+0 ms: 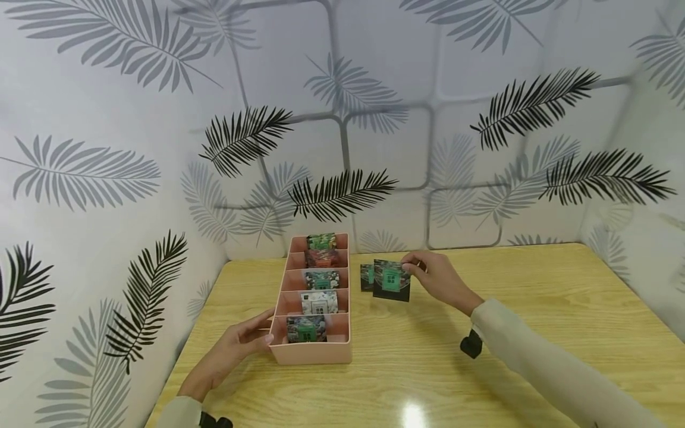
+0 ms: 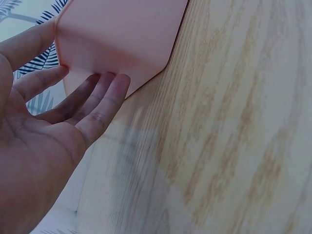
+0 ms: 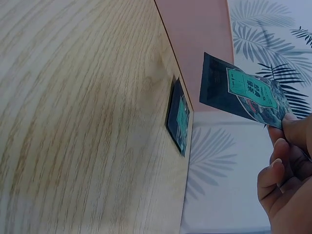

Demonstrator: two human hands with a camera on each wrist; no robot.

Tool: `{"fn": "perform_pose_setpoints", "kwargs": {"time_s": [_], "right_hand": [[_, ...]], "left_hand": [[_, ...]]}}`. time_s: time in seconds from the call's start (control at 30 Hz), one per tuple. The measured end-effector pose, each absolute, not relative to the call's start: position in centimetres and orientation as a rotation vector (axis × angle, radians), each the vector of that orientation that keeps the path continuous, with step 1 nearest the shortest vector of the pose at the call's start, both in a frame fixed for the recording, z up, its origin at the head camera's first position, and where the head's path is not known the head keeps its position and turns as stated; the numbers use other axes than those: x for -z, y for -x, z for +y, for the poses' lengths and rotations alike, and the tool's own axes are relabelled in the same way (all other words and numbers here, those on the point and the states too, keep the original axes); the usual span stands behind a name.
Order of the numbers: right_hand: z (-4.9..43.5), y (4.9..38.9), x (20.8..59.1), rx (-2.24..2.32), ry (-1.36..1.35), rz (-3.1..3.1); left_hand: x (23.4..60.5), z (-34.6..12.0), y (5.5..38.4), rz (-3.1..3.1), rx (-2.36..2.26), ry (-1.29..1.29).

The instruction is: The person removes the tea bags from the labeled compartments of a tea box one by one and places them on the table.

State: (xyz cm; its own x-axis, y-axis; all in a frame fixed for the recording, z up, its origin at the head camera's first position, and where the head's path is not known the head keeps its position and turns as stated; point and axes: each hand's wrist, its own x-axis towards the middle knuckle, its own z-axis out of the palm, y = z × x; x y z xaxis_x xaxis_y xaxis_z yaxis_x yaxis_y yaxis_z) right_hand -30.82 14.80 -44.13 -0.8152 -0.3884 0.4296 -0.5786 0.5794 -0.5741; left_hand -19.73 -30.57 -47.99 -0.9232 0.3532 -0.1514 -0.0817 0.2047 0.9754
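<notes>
My right hand (image 1: 436,276) pinches a dark tea sachet (image 1: 389,280) with a green label by its edge, between thumb and fingers. In the right wrist view, the sachet (image 3: 239,90) is held up above the table. A second green-labelled sachet (image 1: 366,278) lies on the table just behind it. To the left stands a pink divided box (image 1: 313,355) with sachets in its compartments. At the box's front left corner my left hand (image 1: 235,348) rests with thumb at the rim. Its fairly straight fingers (image 2: 105,105) touch the outer wall in the left wrist view.
The box's row of compartments holds several sachets, among them a white one (image 1: 319,302) and a red one (image 1: 322,258). The wooden table (image 1: 514,333) ends at a wall (image 1: 385,148) with a leaf pattern.
</notes>
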Motion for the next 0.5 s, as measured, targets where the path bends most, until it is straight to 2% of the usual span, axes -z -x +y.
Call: {"fn": "perform_pose_setpoints", "kwargs": {"time_s": [0.5], "right_hand": [[16.4,32.5,45.7,-1.018,-0.736,-2.592]], "left_hand": [[48.1,-30.7,19.8,2.139,-1.775,-0.251]]}}
